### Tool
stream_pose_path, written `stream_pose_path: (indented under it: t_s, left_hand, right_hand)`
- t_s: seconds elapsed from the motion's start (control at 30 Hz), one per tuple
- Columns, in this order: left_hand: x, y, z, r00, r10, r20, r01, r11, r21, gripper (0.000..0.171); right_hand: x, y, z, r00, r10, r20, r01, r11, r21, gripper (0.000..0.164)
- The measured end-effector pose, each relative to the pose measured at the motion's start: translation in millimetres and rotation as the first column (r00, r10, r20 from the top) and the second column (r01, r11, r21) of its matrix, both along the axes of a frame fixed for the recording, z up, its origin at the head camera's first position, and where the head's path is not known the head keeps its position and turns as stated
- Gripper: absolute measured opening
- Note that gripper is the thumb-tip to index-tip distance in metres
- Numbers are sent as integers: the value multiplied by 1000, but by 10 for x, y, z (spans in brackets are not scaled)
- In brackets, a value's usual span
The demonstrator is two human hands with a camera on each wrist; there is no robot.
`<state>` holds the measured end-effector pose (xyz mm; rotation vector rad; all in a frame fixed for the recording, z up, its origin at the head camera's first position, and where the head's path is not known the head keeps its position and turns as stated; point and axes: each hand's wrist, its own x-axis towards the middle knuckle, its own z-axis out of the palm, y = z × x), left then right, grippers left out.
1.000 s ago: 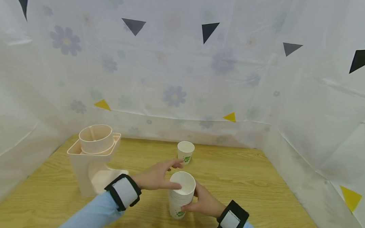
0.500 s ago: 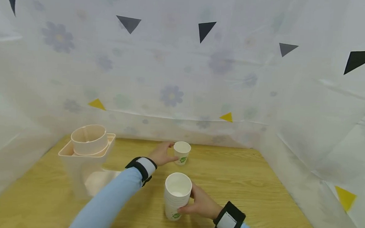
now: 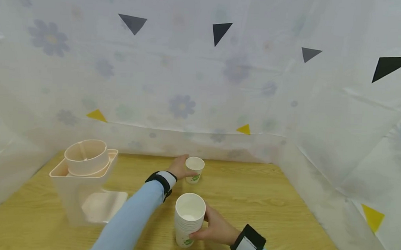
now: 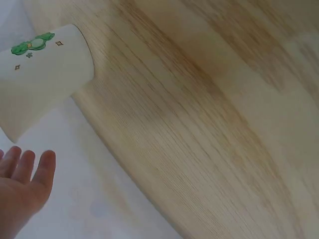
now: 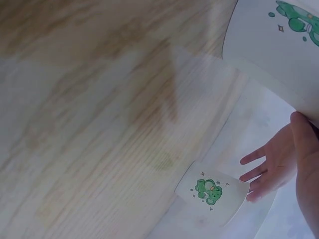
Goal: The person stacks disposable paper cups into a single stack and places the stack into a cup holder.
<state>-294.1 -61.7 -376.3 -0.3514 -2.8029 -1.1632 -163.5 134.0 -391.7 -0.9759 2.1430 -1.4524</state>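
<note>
A single white paper cup [image 3: 194,164] with a green printed picture stands upright near the table's far edge. My left hand [image 3: 180,169] reaches to its left side, thumb along the front and fingers toward the back. In the left wrist view, the extended fingers [image 4: 45,172] lie just beyond the rim of the cup [image 4: 45,77], with a gap between. Closer to me is an upright stack of nested paper cups [image 3: 184,221]. My right hand [image 3: 217,228] grips this stack from the right, its thumb [image 5: 303,139] against the side in the right wrist view.
On the left stands a cream plastic machine-like body [image 3: 71,201] with a round tub [image 3: 86,164] on top and a low foot [image 3: 106,206]. White patterned sheeting [image 3: 202,84] encloses the wooden table [image 3: 267,202] at the back and sides.
My left hand has moved from above the stack, away from me, to the far cup. The right hand keeps its grip on the stack. The head view has shifted slightly, sliding the scene left.
</note>
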Motion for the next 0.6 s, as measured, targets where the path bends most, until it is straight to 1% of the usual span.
stream_pose_path:
  t_s: [0.1, 0.17, 0.23, 0.4, 0.5, 0.57, 0.6]
  left_hand:
    - [-32, 28, 6, 999, 22, -23, -22, 999, -24, 76]
    - [-48, 30, 13, 999, 43, -23, -44, 998, -36, 73]
    - [-69, 19, -7, 998, 67, -21, -68, 996, -61, 73]
    - [-33, -21, 10, 994, 107, 10, -106, 992, -62, 77]
    - [26, -53, 91, 993, 111, 31, -110, 993, -35, 81]
    - [55, -86, 151, 993, 108, 42, -108, 994, -2, 82]
    - [65, -106, 185, 994, 105, 35, -106, 994, 18, 82]
  right_hand:
    - [9, -9, 26, 1000, -2, 8, 2, 1000, 10, 77]
    - [16, -20, 45, 1000, -3, 10, 3, 1000, 15, 78]
    - [23, -30, 63, 1000, 0, 12, 0, 1000, 18, 77]
    - [28, -42, 69, 1000, 11, 16, -11, 1000, 15, 76]
    - [31, -44, 52, 1000, 9, 7, -9, 1000, 14, 77]
    - [36, -42, 47, 1000, 3, -8, -3, 1000, 14, 77]
    - [37, -43, 46, 1000, 0, -16, 0, 1000, 15, 77]
